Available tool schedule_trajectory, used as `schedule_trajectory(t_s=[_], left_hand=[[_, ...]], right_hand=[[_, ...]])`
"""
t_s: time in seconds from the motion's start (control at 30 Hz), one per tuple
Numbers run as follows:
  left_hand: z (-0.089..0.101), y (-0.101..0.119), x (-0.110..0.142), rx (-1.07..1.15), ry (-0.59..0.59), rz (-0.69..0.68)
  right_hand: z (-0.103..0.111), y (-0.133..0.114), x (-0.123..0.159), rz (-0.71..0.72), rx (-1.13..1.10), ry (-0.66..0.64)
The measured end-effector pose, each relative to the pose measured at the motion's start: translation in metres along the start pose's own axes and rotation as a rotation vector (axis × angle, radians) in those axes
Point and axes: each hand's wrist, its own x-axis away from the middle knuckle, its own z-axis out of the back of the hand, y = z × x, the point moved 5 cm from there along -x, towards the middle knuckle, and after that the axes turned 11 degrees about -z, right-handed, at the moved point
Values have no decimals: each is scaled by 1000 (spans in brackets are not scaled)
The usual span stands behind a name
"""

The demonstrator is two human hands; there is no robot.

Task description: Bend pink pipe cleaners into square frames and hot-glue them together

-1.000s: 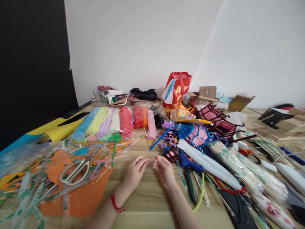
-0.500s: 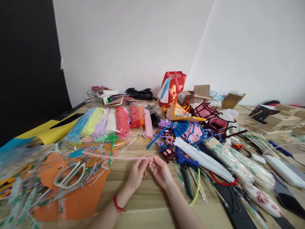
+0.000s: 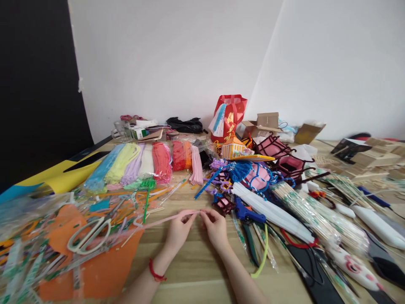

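Observation:
A long pink pipe cleaner (image 3: 158, 221) runs from the scrap pile at the left to my fingertips in the middle of the table. My left hand (image 3: 179, 228) pinches it near its right end, and the strip passes over the back of the fingers. Thumb and forefinger of my right hand (image 3: 215, 226) are pinched at the tip of the same pipe cleaner, close against the left fingertips. White-handled scissors (image 3: 90, 236) lie to the left on an orange sheet (image 3: 104, 270). A blue glue gun (image 3: 249, 212) rests just right of my right hand.
Bundles of coloured pipe cleaners (image 3: 122, 164) lie behind the scraps. White pipe cleaners (image 3: 272, 211) and bagged wooden sticks (image 3: 306, 213) lie to the right. Pink lantern-like pieces (image 3: 286, 166), a striped orange model (image 3: 233, 148) and a red bag (image 3: 229, 120) stand at the back.
The pink pipe cleaner has swung from nearly level to sloping down leftward, its far end now over the scissors. My left hand has turned palm-down and shifted slightly left; my right hand has rotated inward.

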Motion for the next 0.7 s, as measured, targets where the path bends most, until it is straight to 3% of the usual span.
schedule_trajectory(t_s=[0.13, 0.3, 0.47, 0.7], left_hand=[[4, 8, -1, -48, 6, -74], [5, 13, -2, -66, 9, -118], [2, 10, -1, -34, 21, -93], [-1, 12, -4, 112, -32, -10]], right_hand=[[-1, -6, 6, 81, 85, 3], [-4, -22, 15, 324, 284, 49], [-2, -21, 15, 307, 360, 127], [0, -24, 15, 363, 367, 113]])
